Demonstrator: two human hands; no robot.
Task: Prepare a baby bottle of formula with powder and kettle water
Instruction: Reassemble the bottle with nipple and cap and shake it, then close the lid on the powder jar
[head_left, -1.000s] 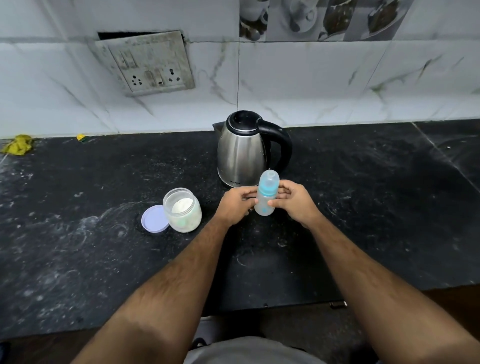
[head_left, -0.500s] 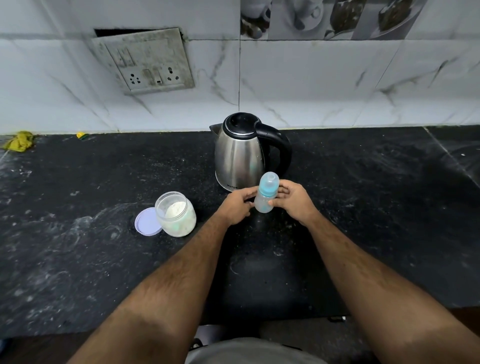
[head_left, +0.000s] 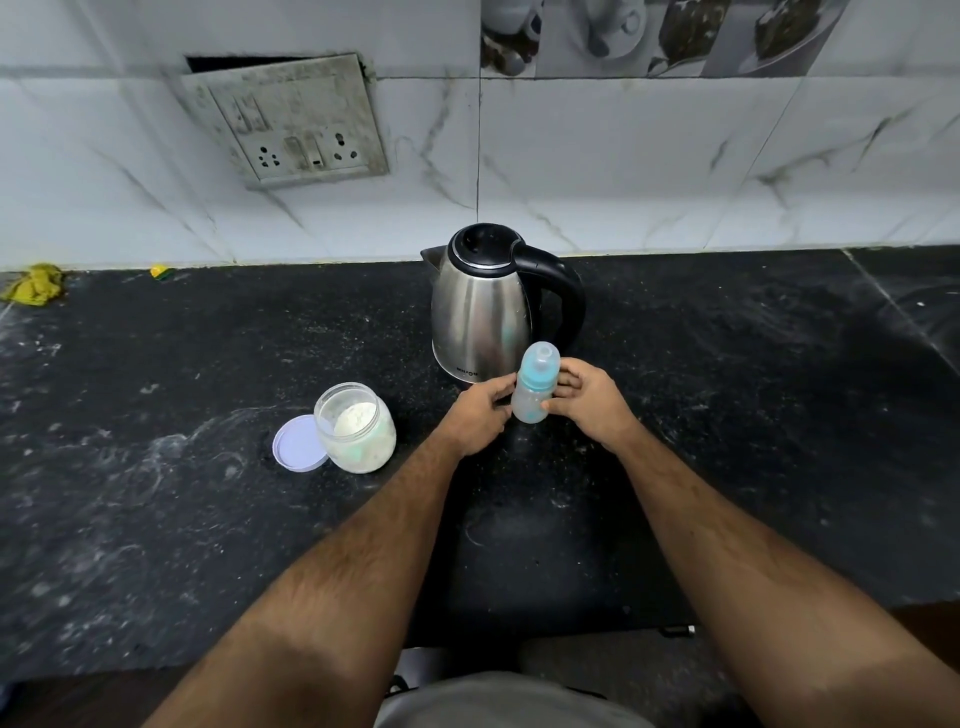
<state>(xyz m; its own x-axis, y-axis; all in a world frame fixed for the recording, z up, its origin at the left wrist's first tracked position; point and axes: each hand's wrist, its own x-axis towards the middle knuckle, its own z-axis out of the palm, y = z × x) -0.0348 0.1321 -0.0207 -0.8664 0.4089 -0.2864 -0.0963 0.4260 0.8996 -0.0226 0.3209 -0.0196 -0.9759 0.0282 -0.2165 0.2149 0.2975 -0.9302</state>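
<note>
Both hands hold the bottle (head_left: 535, 389) upright on the black counter (head_left: 727, 415), just in front of the kettle (head_left: 480, 306). The left hand (head_left: 475, 415) grips its lower side with fingertips; the right hand (head_left: 587, 400) wraps the other side. The bottle's cap is on. Left of the hands stands the open powder jar (head_left: 356, 428), its lid (head_left: 297, 443) lying flat, touching its left side.

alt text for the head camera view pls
Two bare hands, left hand and right hand, hold an upright capped baby bottle over a black countertop, before a steel kettle. Left of them stands an open powder jar, its lid beside it.
</note>
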